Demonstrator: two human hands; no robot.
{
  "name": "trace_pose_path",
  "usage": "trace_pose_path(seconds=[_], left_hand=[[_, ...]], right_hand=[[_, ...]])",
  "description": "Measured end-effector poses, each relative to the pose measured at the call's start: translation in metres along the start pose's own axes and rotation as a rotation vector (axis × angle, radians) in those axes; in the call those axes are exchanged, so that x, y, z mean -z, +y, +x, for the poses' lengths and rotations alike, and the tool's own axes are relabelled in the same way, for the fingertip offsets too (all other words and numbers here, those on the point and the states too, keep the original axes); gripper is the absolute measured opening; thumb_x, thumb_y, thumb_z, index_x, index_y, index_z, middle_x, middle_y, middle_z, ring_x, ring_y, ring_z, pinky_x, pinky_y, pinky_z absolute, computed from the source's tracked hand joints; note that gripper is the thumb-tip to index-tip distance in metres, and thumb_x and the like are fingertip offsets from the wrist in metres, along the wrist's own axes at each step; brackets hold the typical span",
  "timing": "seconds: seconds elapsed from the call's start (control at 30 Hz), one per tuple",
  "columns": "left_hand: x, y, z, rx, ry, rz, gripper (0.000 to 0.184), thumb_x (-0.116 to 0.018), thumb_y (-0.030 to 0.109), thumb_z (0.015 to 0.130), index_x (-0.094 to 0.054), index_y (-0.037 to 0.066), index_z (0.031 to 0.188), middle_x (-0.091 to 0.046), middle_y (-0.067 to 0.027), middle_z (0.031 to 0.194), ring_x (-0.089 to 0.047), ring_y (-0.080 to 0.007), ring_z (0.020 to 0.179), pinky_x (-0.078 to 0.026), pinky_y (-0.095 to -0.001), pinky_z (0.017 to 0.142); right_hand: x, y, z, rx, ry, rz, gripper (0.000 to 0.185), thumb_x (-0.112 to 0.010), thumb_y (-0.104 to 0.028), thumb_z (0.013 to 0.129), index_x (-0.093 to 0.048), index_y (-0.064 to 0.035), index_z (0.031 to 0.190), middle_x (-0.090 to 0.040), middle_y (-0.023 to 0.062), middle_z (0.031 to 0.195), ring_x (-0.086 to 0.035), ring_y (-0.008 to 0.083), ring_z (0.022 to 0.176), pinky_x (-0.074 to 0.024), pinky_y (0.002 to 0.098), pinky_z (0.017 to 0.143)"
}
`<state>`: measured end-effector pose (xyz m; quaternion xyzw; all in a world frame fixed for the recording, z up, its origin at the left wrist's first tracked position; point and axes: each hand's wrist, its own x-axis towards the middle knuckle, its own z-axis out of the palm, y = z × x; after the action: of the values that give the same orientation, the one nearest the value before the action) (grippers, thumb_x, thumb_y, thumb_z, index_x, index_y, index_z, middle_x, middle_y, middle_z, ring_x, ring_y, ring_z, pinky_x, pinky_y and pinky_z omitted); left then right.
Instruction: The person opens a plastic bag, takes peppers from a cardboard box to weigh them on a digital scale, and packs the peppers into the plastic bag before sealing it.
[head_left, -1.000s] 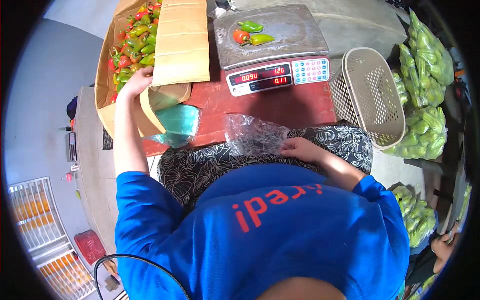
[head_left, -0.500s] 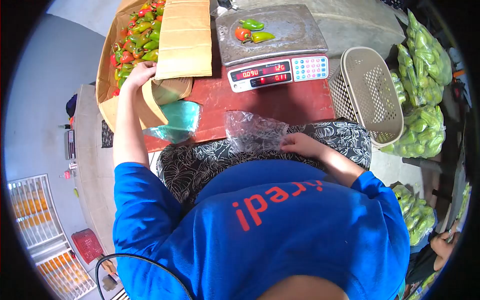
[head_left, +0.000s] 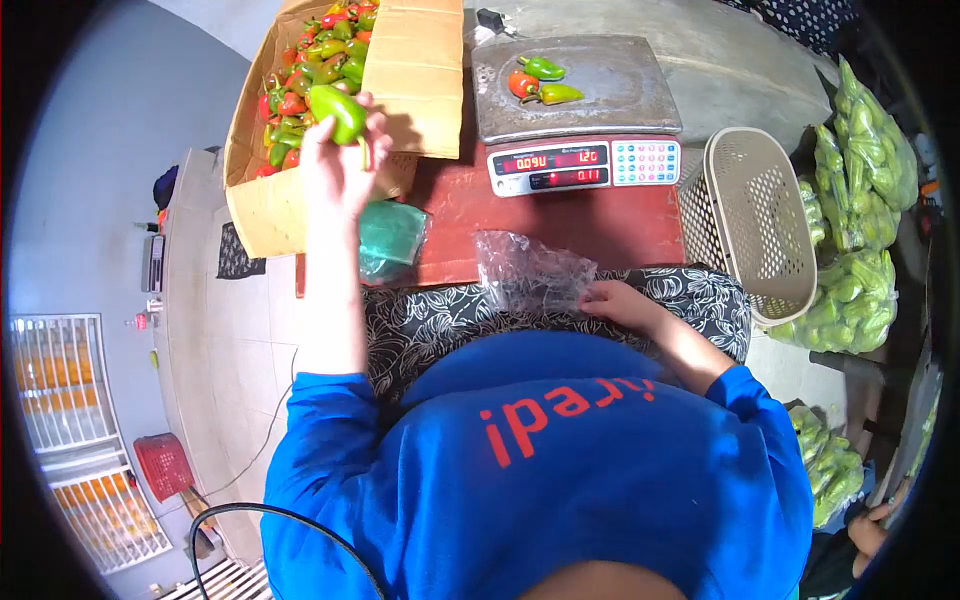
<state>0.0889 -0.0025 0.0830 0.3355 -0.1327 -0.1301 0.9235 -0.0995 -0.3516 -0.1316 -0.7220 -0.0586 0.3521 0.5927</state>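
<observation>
My left hand (head_left: 342,178) is closed around a green pepper (head_left: 338,112), lifted in front of the cardboard box (head_left: 255,215). Inside that box lie many red and green peppers (head_left: 325,72). At my lap, the fingers of my right hand (head_left: 622,303) pinch the edge of a crumpled clear plastic bag (head_left: 525,272). Beyond the bag stands a digital scale (head_left: 505,175) with red lit figures. On its metal plate (head_left: 620,95) rest a red pepper (head_left: 521,84) and two green peppers (head_left: 544,68).
A teal plastic bag (head_left: 392,238) lies on the red table (head_left: 460,225) beside the box. Right of the scale stands a beige perforated basket (head_left: 758,150). Bags of green vegetables (head_left: 845,300) are stacked farther right. Another person's hand (head_left: 868,532) shows at the lower right.
My left hand has come up out of the box with a green pepper. My right hand stays on the clear bag. The whole view has shifted slightly.
</observation>
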Motion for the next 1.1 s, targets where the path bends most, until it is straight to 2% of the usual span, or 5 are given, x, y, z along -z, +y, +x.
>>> trace_pose_path(seconds=[0.17,0.33,0.63,0.77,1.1], left_hand=[[-0.04,-0.05,-0.021,0.134,-0.091,-0.042,0.035,-0.057,0.031,0.091,-0.048,0.016,0.122,-0.052,-0.0079,0.096,-0.041,-0.0128,0.065,-0.035,-0.0228,0.054],[-0.066,-0.064,-0.03,0.159,-0.064,-0.035,0.051,-0.044,0.039,0.097,-0.038,0.006,0.135,-0.057,-0.0169,0.115,-0.064,-0.026,0.088,-0.057,-0.0326,0.064],[-0.095,-0.082,-0.052,0.234,-0.164,0.397,0.048,-0.051,0.026,0.094,-0.038,0.009,0.137,-0.057,-0.012,0.116,-0.059,-0.0174,0.094,-0.051,-0.0272,0.071],[-0.117,-0.085,-0.068,-0.061,-0.255,1.126,0.064,-0.065,-0.001,0.076,-0.043,0.01,0.135,-0.054,-0.0096,0.122,-0.051,-0.0185,0.114,-0.044,-0.0302,0.093],[-0.102,-0.078,-0.089,-0.343,-0.347,1.56,0.056,-0.076,0.02,0.068,-0.055,0.006,0.118,-0.061,-0.0142,0.11,-0.057,-0.0353,0.098,-0.048,-0.0386,0.083]], right_hand=[[0.002,-0.001,0.001,-0.04,-0.028,0.045,0.016,-0.061,-0.015,0.087,-0.061,-0.0024,0.097,-0.057,-0.0033,0.076,-0.049,0.0058,0.065,-0.0395,0.0225,0.057],[0.002,0.002,0.004,0.077,-0.007,-0.003,0.018,-0.06,-0.014,0.087,-0.06,-0.0015,0.1,-0.061,0.002,0.084,-0.056,0.0104,0.078,-0.0461,0.0266,0.07],[0.0,-0.098,-0.028,0.412,0.512,-0.011,0.04,-0.052,-0.001,0.087,-0.052,-0.0037,0.127,-0.064,0.0085,0.109,-0.06,0.0148,0.092,-0.0472,0.0288,0.084],[-0.007,-0.153,-0.05,0.409,0.356,-0.128,0.035,-0.05,0.0,0.087,-0.057,-0.0044,0.121,-0.064,0.0071,0.111,-0.06,0.014,0.095,-0.0474,0.029,0.085],[-0.032,-0.143,-0.049,0.234,0.184,0.102,0.027,-0.056,-0.012,0.091,-0.059,-0.005,0.117,-0.063,0.0008,0.102,-0.055,0.006,0.088,-0.0461,0.0232,0.073]])
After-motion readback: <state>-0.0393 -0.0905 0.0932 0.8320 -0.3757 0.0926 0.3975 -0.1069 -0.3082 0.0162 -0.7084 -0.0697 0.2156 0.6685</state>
